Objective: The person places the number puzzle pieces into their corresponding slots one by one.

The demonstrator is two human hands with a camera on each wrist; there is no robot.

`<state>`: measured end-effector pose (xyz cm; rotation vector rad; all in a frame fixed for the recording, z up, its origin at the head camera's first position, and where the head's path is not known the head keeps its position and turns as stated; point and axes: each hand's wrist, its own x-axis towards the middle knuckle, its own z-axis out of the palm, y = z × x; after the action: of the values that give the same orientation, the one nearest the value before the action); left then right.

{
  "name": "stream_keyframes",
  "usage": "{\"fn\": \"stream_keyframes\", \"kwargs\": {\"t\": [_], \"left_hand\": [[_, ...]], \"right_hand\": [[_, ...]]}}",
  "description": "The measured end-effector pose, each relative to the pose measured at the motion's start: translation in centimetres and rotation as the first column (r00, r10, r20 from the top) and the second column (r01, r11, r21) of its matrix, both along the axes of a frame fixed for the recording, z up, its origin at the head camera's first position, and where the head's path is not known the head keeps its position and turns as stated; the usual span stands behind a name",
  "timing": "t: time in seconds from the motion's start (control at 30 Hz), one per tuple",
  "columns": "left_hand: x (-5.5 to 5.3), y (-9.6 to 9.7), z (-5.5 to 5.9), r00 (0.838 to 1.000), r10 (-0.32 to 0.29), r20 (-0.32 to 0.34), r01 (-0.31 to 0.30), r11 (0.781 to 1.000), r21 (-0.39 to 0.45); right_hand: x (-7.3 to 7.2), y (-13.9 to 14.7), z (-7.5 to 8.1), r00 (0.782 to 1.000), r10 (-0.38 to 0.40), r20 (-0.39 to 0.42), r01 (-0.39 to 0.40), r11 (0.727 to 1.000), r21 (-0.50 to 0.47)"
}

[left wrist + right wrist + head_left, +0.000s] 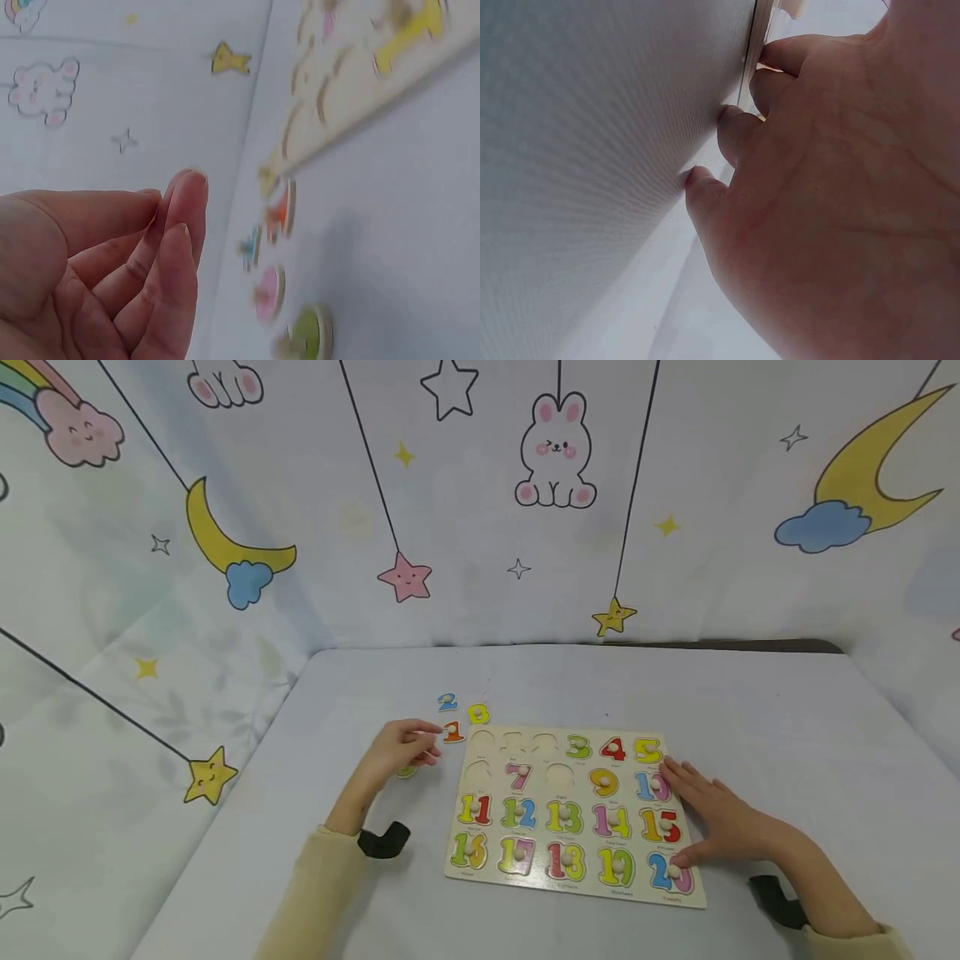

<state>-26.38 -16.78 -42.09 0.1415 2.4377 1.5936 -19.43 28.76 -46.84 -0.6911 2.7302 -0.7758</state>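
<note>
A wooden number puzzle board (501, 831) lies on the table with knobbed number pieces in most of its recesses. Several recesses in its upper left are bare. My left hand (397, 750) hovers left of the board, thumb near the fingertips and nothing between them. Close to its fingertips lies an orange 1 (453, 732), with a blue 2 (447, 702) and a yellow piece (479, 714) beyond. A green piece (309, 334) and a pink piece (271, 294) lie below the hand, mostly hidden in the head view. My right hand (723, 814) rests along the board's right edge, fingers spread.
A white cloth covers the table (795, 718). Behind it hangs a pale curtain (480, 527) printed with moons, stars and a rabbit. Black straps (385, 841) sit at both wrists, below cream sleeves (315, 893).
</note>
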Motion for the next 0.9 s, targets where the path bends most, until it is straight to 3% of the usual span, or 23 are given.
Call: {"fn": "stream_keyframes", "kwargs": {"t": [0.07,0.2,0.33,0.47,0.73,0.9], "left_hand": [[0.3,-2.1,-0.5,0.996,0.091,0.017,-0.091,0.995,-0.035],[0.5,-4.8,-2.2,0.986,0.149,0.078,-0.147,0.989,-0.030],[0.3,-5.4,-3.6,0.968,0.190,0.163,-0.200,0.978,0.050],[0.0,-4.8,-4.3,0.946,0.246,0.210,-0.269,0.959,0.088],[0.0,-2.0,-4.0,0.977,0.174,0.119,-0.185,0.979,0.085],[0.0,1.1,-3.2,0.995,0.067,0.078,-0.074,0.993,0.090]], "right_hand": [[0.0,0.0,0.1,1.000,-0.003,0.003,0.003,1.000,0.007],[0.0,0.1,0.2,1.000,0.001,-0.001,-0.001,1.000,0.002],[0.0,0.2,0.1,1.000,0.012,-0.003,-0.012,1.000,-0.017],[-0.1,0.2,-0.2,1.000,0.015,-0.003,-0.015,1.000,-0.022],[0.0,0.0,-0.1,1.000,0.017,-0.019,-0.018,1.000,-0.014],[0.0,0.1,-0.2,1.000,0.012,-0.017,-0.012,1.000,-0.013]]}}
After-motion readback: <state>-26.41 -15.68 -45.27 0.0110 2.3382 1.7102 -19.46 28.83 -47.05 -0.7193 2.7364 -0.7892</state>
